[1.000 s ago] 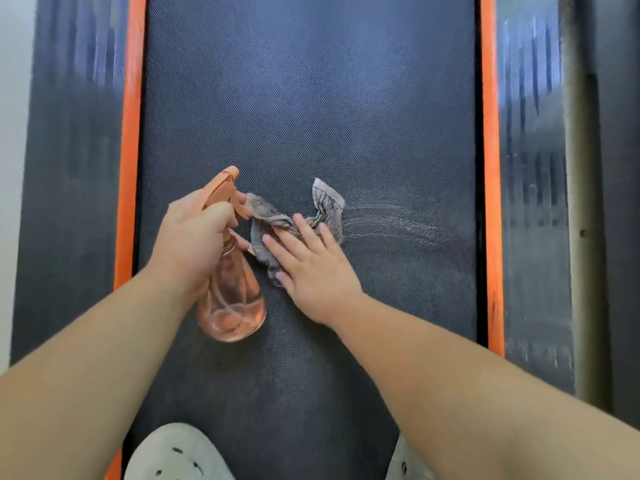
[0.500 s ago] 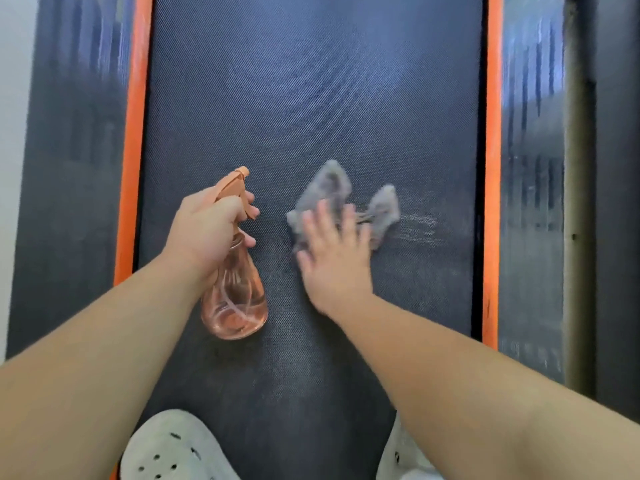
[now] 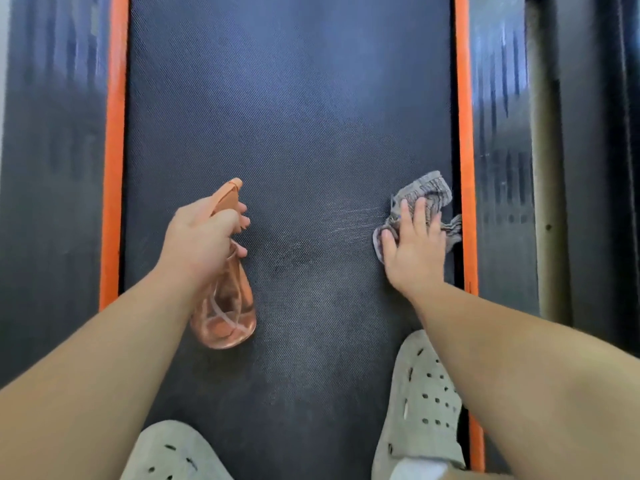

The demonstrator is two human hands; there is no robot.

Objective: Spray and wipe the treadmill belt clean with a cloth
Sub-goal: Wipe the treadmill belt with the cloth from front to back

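On the dark treadmill belt [image 3: 294, 116] I count one grey cloth [image 3: 434, 192], one orange spray bottle [image 3: 225, 313], two pale perforated shoes [image 3: 426, 400] and two orange edge strips [image 3: 114, 168]. My right hand [image 3: 414, 251] lies flat, fingers spread, pressing the cloth to the belt just beside the right strip. My left hand [image 3: 199, 240] grips the bottle's neck over the belt's left half, well apart from the cloth.

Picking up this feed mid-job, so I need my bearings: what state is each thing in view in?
Treadmill belt: faint light streaks just left of the cloth.
Cloth: crumpled, at the belt's right edge.
Right hand: fingers flat, pressing the cloth.
Left hand: grips the spray bottle by its neck.
Spray bottle: in hand, nozzle pointing forward; fill level unclear.
Shoes: two, standing on the belt's near end.
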